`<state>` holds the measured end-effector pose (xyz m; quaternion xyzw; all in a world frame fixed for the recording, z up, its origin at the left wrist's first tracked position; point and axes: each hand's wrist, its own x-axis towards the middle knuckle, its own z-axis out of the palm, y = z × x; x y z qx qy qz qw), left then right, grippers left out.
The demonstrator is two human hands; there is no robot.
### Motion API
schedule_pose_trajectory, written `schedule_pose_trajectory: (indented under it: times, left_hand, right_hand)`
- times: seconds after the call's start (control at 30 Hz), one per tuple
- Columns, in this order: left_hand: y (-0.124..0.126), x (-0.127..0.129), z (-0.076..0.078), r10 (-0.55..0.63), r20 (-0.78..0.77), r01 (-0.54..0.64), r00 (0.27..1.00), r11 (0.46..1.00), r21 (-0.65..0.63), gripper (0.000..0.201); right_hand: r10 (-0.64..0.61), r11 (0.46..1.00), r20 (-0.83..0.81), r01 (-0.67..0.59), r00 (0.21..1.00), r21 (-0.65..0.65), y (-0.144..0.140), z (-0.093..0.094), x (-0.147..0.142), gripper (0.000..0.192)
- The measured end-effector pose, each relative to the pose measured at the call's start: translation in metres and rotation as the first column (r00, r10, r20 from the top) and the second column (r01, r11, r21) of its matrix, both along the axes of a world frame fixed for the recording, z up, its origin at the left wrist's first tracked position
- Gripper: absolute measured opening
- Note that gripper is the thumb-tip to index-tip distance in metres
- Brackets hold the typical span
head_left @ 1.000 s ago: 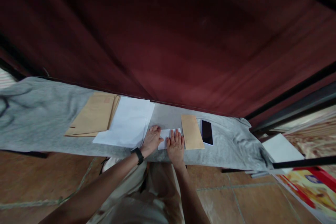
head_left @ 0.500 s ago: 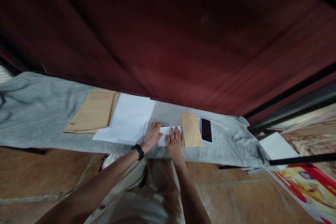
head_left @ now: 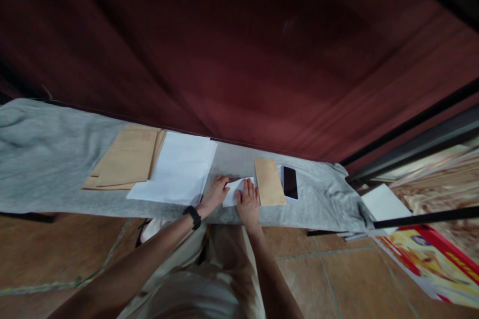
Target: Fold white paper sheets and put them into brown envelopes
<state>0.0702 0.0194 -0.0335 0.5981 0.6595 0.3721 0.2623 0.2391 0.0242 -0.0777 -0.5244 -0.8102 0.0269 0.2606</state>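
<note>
Just below the centre of the frame, a small folded rectangle of smooth white paper point(head_left: 231, 197) lies on the desk point(head_left: 234, 157), which is covered in soft, rumpled grey cloth; the right hand point(head_left: 248, 204) rests on it with fingers straight and spread flat, pressing rather than gripping; the left hand point(head_left: 214, 194) is at its left edge, fingers bent, though whether they pinch the paper I cannot tell; a dark wristband point(head_left: 193, 218) circles the left wrist; just right of the paper lies a matt brown envelope point(head_left: 270, 182), long and rectangular, then a glossy black phone point(head_left: 290, 182) with rounded corners; left of centre, flat white sheets point(head_left: 183, 167) lie beside overlapping larger brown envelopes point(head_left: 125, 157); smooth dark-red material point(head_left: 232, 50) fills the upper frame.
</note>
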Motion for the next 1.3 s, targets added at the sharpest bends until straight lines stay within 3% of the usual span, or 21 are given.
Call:
schedule_pose_trajectory:
  times: [0.27,0.47,0.7,0.83,0.93,1.03,1.13,1.23,1.3]
  left_hand:
    - [0.013,-0.011,-0.002,-0.020,0.238,0.039,0.971,0.996,-0.076,0.002]
    - [0.024,-0.020,0.009,-0.102,0.378,0.147,0.920,0.985,-0.091,0.010]
    - [0.003,-0.019,-0.002,-0.166,0.492,0.257,0.855,0.959,-0.122,0.019]
    - [-0.011,-0.016,-0.011,-0.159,0.602,0.285,0.782,0.951,-0.118,0.029]
    - [-0.015,-0.014,-0.009,-0.163,0.626,0.318,0.763,0.937,-0.143,0.032]
    - [-0.010,-0.012,0.003,-0.119,0.602,0.264,0.790,0.951,-0.159,0.031]
    - [-0.003,-0.012,0.029,-0.079,0.541,0.146,0.838,0.986,-0.082,0.020]
    - [0.000,-0.013,0.061,-0.039,0.313,0.028,0.949,0.999,0.041,0.017]
    - [-0.002,-0.013,0.078,-0.028,0.189,0.007,0.982,0.994,0.111,0.018]
  right_hand:
    - [0.042,0.999,-0.143,-0.042,0.989,0.007,0.014,0.018,-0.002,0.060]
    - [0.037,0.999,-0.059,-0.034,0.998,0.040,0.012,0.037,-0.004,0.056]
    - [0.028,0.998,0.090,-0.023,0.996,-0.052,0.010,0.047,0.015,0.034]
    - [0.036,0.990,0.112,-0.021,0.993,-0.136,0.014,0.051,0.023,0.026]
    - [0.018,0.987,0.098,-0.002,0.995,-0.158,0.018,0.057,0.021,0.025]
    - [0.033,0.996,0.031,-0.031,0.999,-0.084,0.023,0.071,0.019,0.026]
    - [0.064,0.998,-0.077,-0.062,0.995,0.030,0.029,0.093,0.022,0.026]
    - [0.105,0.988,-0.184,-0.082,0.977,0.128,0.034,0.119,0.027,0.025]
    - [0.130,0.979,-0.246,-0.085,0.961,0.187,0.034,0.133,0.030,0.026]
